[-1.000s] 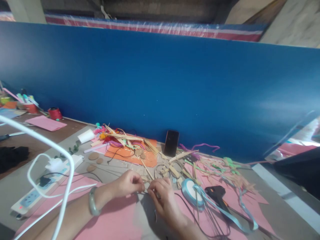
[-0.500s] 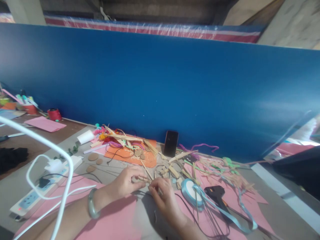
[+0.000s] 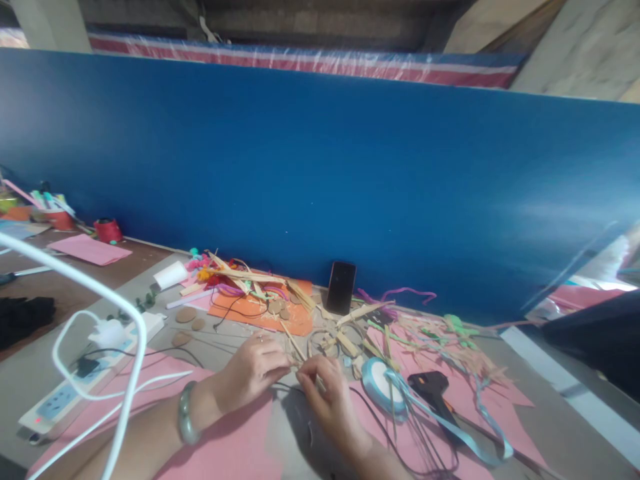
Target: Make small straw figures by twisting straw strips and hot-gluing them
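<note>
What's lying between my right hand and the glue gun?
Between your right hand and the glue gun lies a roll of light blue ribbon, with a black cord nearer the hand, as the head view shows.

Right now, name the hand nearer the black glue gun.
Right. The right hand is left of the glue gun, across the blue ribbon spool; the left hand is farther left.

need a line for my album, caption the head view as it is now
Two hands nearly meet before a dark phone and blue panel
</note>
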`<act>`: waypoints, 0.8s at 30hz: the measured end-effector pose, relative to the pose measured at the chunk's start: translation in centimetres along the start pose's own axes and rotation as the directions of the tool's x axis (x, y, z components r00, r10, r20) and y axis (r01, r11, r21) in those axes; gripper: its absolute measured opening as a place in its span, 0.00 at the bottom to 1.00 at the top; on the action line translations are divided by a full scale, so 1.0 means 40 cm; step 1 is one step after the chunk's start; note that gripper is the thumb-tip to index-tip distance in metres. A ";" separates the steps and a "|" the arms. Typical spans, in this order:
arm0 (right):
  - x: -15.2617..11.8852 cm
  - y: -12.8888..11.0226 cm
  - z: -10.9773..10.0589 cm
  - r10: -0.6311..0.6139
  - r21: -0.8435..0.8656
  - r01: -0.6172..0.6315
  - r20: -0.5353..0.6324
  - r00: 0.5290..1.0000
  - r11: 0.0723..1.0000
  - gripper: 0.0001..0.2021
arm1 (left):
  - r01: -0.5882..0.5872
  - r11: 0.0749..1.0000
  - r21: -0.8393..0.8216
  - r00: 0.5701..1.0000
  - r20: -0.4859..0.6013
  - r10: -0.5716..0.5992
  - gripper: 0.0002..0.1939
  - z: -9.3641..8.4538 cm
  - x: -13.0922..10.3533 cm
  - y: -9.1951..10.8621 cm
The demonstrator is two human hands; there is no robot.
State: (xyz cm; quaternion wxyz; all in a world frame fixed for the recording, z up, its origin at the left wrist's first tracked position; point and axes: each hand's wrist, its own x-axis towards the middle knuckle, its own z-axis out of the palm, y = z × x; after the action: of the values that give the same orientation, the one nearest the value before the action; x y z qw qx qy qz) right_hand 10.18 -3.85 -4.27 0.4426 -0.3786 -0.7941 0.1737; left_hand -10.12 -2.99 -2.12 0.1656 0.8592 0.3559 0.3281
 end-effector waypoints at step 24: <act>-0.021 0.013 0.033 0.155 0.109 -0.155 0.003 0.988 0.982 0.11 | 0.458 0.179 -0.871 0.792 0.308 -0.528 0.12 0.077 0.001 -0.021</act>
State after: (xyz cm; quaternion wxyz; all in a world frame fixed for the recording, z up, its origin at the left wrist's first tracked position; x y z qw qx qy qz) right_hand 9.58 -4.06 -5.79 0.4499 -0.4150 -0.7503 0.2496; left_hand -8.42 -2.53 -4.80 0.6976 0.4426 0.3723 0.4229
